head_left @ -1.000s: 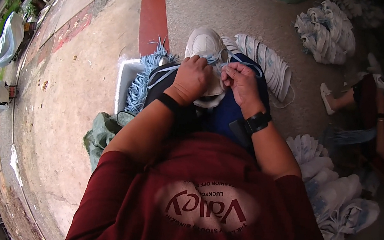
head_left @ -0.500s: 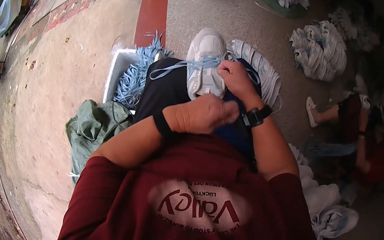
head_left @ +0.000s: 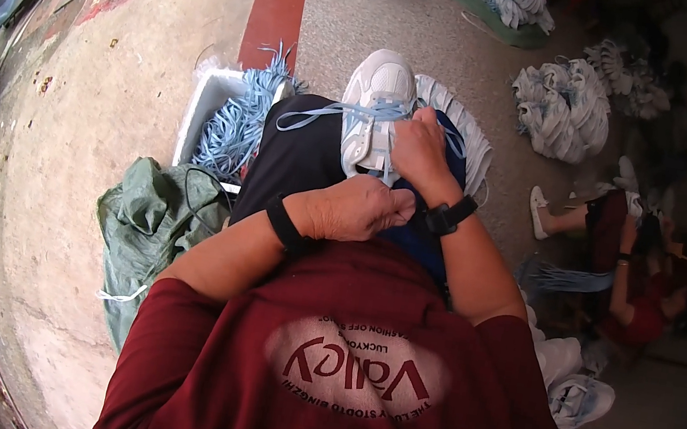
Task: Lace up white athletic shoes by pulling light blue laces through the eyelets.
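A white and pale grey sneaker (head_left: 379, 87) rests on my lap with its toe pointing away from me. A light blue shoelace (head_left: 323, 114) is threaded through its upper eyelets, one loose length looping out to the left and another trailing to the right. Below the shoe's heel opening, my left hand (head_left: 353, 208) is closed, thumb to the right, on a strand of lace running down from the shoe. My right hand (head_left: 420, 151) is closed at the shoe's right edge beside the lace; what its fingers grip is hidden.
A white box (head_left: 195, 117) heaped with light blue laces (head_left: 236, 129) stands left, a green sack (head_left: 143, 216) nearer. White shoe uppers (head_left: 473, 132) lie behind my right knee. More piles (head_left: 562, 108) lie to the right, where another person (head_left: 641, 303) sits.
My left hand has moved slightly away from my body and come into sharper view. My right hand has shifted a little right and tilted upright along the shoe's edge.
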`<move>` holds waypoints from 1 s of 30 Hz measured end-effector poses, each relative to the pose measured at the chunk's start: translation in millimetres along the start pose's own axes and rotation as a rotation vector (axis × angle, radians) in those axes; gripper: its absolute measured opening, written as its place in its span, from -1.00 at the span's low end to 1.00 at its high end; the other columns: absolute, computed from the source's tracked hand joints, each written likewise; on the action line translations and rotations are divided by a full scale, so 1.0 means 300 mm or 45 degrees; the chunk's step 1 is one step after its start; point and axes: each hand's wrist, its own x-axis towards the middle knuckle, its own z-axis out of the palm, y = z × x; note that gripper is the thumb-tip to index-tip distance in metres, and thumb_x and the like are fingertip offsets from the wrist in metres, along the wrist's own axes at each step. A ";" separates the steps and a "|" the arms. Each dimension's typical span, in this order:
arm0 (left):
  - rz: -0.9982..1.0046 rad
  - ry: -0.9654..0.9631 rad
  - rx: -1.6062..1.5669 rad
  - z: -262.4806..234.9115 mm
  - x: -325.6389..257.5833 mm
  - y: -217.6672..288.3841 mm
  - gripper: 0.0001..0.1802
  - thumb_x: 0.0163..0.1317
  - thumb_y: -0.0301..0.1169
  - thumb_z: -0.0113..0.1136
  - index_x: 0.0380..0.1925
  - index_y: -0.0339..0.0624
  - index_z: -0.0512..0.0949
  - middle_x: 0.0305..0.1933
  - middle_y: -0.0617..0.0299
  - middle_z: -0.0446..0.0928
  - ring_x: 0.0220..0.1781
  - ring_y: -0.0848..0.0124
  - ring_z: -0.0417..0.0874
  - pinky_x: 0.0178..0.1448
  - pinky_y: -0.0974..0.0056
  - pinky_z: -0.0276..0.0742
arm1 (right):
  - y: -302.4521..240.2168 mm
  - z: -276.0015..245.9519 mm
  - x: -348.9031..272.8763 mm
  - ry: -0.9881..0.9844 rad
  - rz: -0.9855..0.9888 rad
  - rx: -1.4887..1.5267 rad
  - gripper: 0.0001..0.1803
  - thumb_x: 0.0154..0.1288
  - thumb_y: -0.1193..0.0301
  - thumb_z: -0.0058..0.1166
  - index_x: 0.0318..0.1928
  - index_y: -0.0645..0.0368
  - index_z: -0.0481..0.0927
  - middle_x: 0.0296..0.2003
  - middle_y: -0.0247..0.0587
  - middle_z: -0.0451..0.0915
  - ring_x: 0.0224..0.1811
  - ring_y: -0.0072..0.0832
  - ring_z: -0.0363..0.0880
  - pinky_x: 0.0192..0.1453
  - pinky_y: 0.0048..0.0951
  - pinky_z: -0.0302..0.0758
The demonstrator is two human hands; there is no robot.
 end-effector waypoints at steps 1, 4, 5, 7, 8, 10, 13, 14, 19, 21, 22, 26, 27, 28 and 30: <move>0.005 0.003 -0.005 0.000 -0.001 -0.001 -0.93 0.14 -0.52 0.06 -0.42 -0.20 0.37 -0.54 0.10 0.41 -0.46 0.09 0.50 -0.35 0.17 0.38 | 0.006 0.006 0.004 -0.020 0.007 0.002 -0.86 -0.12 0.53 -0.06 -0.55 0.25 0.58 -0.44 -0.04 0.54 -0.12 -0.17 0.37 -0.11 -0.15 0.31; 0.012 0.038 -0.007 0.003 -0.007 -0.009 -0.93 0.15 -0.51 0.05 -0.43 -0.20 0.36 -0.54 0.09 0.40 -0.46 0.08 0.49 -0.35 0.16 0.38 | 0.001 0.022 0.019 -0.022 -0.032 -0.005 -0.86 -0.11 0.54 -0.07 -0.54 0.25 0.59 -0.39 -0.03 0.53 -0.11 -0.16 0.37 -0.11 -0.16 0.30; 0.013 0.040 -0.011 0.004 -0.009 -0.013 -0.93 0.15 -0.51 0.05 -0.43 -0.20 0.36 -0.54 0.09 0.40 -0.46 0.08 0.49 -0.36 0.15 0.37 | 0.003 0.034 0.024 -0.026 -0.033 -0.008 -0.86 -0.11 0.54 -0.07 -0.54 0.25 0.59 -0.39 -0.03 0.53 -0.11 -0.16 0.37 -0.11 -0.16 0.30; 0.014 0.043 -0.016 0.006 -0.010 -0.019 -0.92 0.15 -0.50 0.05 -0.44 -0.20 0.35 -0.55 0.08 0.39 -0.46 0.07 0.49 -0.36 0.15 0.37 | 0.008 0.057 0.031 0.095 -0.120 0.038 -0.88 -0.11 0.57 -0.06 -0.54 0.24 0.57 -0.35 -0.04 0.48 -0.14 -0.17 0.38 -0.11 -0.17 0.29; 0.016 0.041 -0.001 0.005 -0.011 -0.024 -0.92 0.15 -0.50 0.05 -0.44 -0.20 0.35 -0.55 0.08 0.39 -0.47 0.07 0.48 -0.36 0.14 0.37 | 0.004 0.055 0.033 0.092 -0.124 0.037 -0.88 -0.11 0.57 -0.06 -0.54 0.24 0.57 -0.35 -0.04 0.48 -0.14 -0.17 0.38 -0.11 -0.17 0.29; 0.017 0.042 0.015 0.003 -0.016 -0.031 -0.91 0.15 -0.49 0.05 -0.45 -0.20 0.35 -0.55 0.08 0.39 -0.47 0.07 0.48 -0.35 0.14 0.36 | -0.005 0.049 0.034 0.109 -0.156 0.054 -0.92 -0.12 0.59 -0.05 -0.57 0.24 0.53 -0.34 -0.03 0.43 -0.18 -0.15 0.38 -0.12 -0.19 0.30; -0.023 -0.006 0.039 0.005 -0.018 -0.032 -0.91 0.13 -0.49 0.06 -0.44 -0.20 0.35 -0.55 0.08 0.40 -0.46 0.07 0.48 -0.35 0.13 0.36 | 0.005 0.064 0.031 0.210 -0.161 0.154 -0.94 -0.12 0.60 -0.05 -0.58 0.24 0.50 -0.37 -0.02 0.42 -0.22 -0.13 0.38 -0.13 -0.21 0.30; -0.053 -0.047 0.071 0.003 -0.019 -0.026 -0.91 0.12 -0.49 0.06 -0.44 -0.20 0.36 -0.54 0.07 0.40 -0.46 0.08 0.49 -0.35 0.14 0.37 | 0.007 0.069 0.029 0.212 -0.161 0.156 -0.94 -0.12 0.60 -0.05 -0.58 0.24 0.50 -0.37 -0.02 0.42 -0.22 -0.13 0.38 -0.13 -0.21 0.30; -0.136 -0.154 0.160 -0.002 -0.034 -0.039 -0.92 0.09 -0.47 0.10 -0.45 -0.21 0.41 -0.54 0.06 0.43 -0.44 0.09 0.51 -0.34 0.16 0.39 | 0.021 0.077 0.006 0.295 -0.285 0.149 -0.93 -0.09 0.60 -0.04 -0.50 0.26 0.48 -0.32 0.00 0.41 -0.23 -0.08 0.40 -0.12 -0.20 0.33; -0.043 -0.046 0.096 -0.012 -0.043 -0.041 -0.89 0.08 -0.43 0.15 -0.50 -0.23 0.47 -0.52 0.07 0.45 -0.42 0.11 0.52 -0.33 0.17 0.41 | 0.031 0.080 -0.012 0.335 -0.215 0.268 -0.93 -0.10 0.60 -0.02 -0.49 0.26 0.48 -0.29 0.01 0.41 -0.21 -0.07 0.41 -0.10 -0.19 0.34; -0.044 -0.049 0.098 -0.024 -0.045 -0.044 -0.89 0.08 -0.43 0.15 -0.50 -0.23 0.47 -0.52 0.07 0.45 -0.42 0.11 0.52 -0.33 0.17 0.41 | 0.036 0.084 -0.015 0.369 -0.144 0.384 -0.92 -0.10 0.60 -0.01 -0.48 0.26 0.48 -0.26 0.03 0.41 -0.19 -0.05 0.41 -0.09 -0.18 0.35; -0.175 0.266 0.319 -0.053 -0.041 -0.067 -0.83 0.06 -0.37 0.20 -0.55 -0.24 0.51 -0.47 0.09 0.48 -0.40 0.13 0.53 -0.32 0.17 0.42 | 0.041 0.092 -0.014 0.362 -0.118 0.374 -0.87 -0.11 0.61 0.01 -0.43 0.27 0.48 -0.21 0.04 0.40 -0.17 -0.04 0.41 -0.06 -0.17 0.36; -0.283 0.418 0.415 -0.058 -0.033 -0.076 -0.83 0.06 -0.36 0.21 -0.55 -0.24 0.52 -0.45 0.09 0.49 -0.40 0.14 0.53 -0.32 0.17 0.43 | 0.040 0.100 -0.011 0.379 -0.113 0.384 -0.86 -0.12 0.61 0.01 -0.43 0.26 0.48 -0.21 0.04 0.40 -0.15 -0.04 0.40 -0.05 -0.17 0.35; -0.367 0.500 0.437 -0.064 -0.022 -0.092 -0.87 0.05 -0.39 0.19 -0.48 -0.24 0.53 -0.41 0.08 0.51 -0.39 0.14 0.54 -0.31 0.17 0.45 | 0.038 0.108 -0.006 0.397 -0.106 0.394 -0.85 -0.12 0.62 0.02 -0.42 0.26 0.48 -0.21 0.04 0.39 -0.14 -0.04 0.39 -0.04 -0.18 0.35; -0.431 0.566 0.540 -0.066 -0.005 -0.124 -0.87 0.04 -0.41 0.17 -0.43 -0.24 0.54 -0.39 0.08 0.52 -0.37 0.13 0.55 -0.29 0.16 0.46 | 0.015 0.108 0.022 0.464 -0.158 0.376 -0.85 -0.13 0.62 0.02 -0.43 0.27 0.48 -0.21 0.03 0.40 -0.13 -0.04 0.38 -0.03 -0.18 0.34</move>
